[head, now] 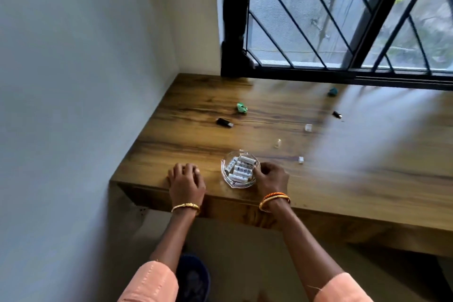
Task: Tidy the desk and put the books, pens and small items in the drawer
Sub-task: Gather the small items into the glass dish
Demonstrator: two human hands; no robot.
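Head view: the clear glass dish [239,169] of white cylinders sits at the wooden surface's [343,179] near edge; right hand [270,178] grips its right rim, while the left hand [186,180] rests empty, fingers curled, to its left.

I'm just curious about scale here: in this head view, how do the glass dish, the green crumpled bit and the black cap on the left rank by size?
Largest to smallest, as they look:
1. Glass dish, though it lies nearest the camera.
2. and 3. Black cap and green crumpled bit look alike; I won't rank them.
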